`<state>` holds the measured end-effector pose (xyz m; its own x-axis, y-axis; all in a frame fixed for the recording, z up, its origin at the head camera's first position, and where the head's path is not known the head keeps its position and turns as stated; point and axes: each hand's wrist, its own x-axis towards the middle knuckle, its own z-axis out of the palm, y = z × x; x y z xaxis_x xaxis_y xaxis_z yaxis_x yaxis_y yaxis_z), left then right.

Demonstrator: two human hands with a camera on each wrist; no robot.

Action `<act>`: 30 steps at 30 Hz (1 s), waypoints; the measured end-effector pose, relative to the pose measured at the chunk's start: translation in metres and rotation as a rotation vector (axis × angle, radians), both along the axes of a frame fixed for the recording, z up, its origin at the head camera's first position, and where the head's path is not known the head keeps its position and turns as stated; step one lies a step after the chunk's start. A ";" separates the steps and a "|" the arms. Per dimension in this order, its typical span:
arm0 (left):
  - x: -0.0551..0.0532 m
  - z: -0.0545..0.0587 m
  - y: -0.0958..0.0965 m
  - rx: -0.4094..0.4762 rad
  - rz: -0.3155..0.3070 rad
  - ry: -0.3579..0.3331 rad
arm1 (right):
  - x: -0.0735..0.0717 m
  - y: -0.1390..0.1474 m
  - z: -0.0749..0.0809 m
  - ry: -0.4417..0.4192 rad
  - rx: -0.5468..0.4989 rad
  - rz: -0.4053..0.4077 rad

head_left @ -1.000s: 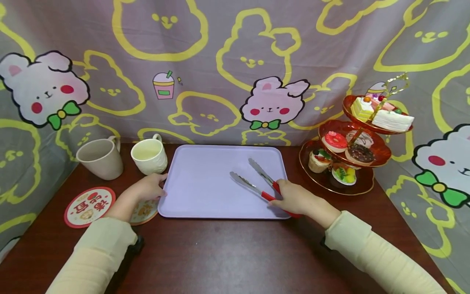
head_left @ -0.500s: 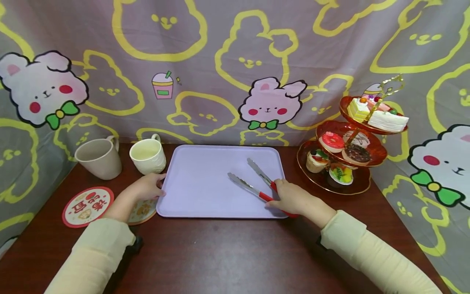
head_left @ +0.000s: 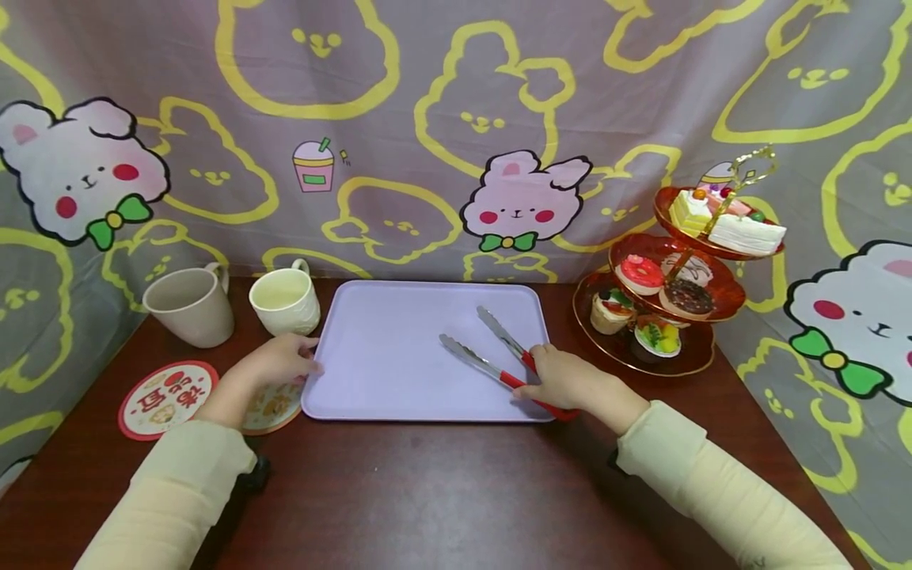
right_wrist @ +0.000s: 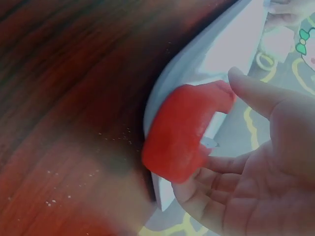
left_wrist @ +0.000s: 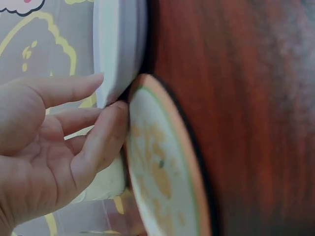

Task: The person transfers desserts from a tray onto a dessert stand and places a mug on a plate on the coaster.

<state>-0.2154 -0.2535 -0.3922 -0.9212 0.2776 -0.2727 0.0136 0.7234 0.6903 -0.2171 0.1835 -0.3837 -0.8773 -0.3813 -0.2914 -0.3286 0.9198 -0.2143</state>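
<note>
A pale lilac tray (head_left: 385,356) lies flat on the table. My left hand (head_left: 281,360) is at its left edge, thumb over the rim and fingers against the edge from below, as the left wrist view shows. On the tray's right side, silver tongs with red handles (head_left: 514,380) lie with their arms spread. My right hand (head_left: 570,380) holds the tongs by the handles; in the right wrist view the thumb touches one end of the red grip (right_wrist: 174,132) and the fingers are under the other. Part of the handles is hidden by the right hand.
A grey mug (head_left: 188,309) and a cream cup (head_left: 286,302) stand at the back left. Two round coasters, one red-rimmed (head_left: 168,400) and one partly under my left hand (head_left: 274,408), lie nearby. A tiered stand (head_left: 666,364) with cakes and donuts stands right.
</note>
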 end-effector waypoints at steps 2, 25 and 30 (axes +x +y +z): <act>0.002 0.002 -0.002 0.023 -0.004 -0.002 | 0.001 0.000 0.003 -0.004 0.007 -0.003; 0.035 0.022 -0.040 -0.270 -0.084 0.375 | 0.035 0.010 0.032 0.137 -0.085 0.094; 0.037 0.004 -0.051 -0.331 -0.075 0.350 | 0.049 0.007 0.030 0.165 -0.086 0.174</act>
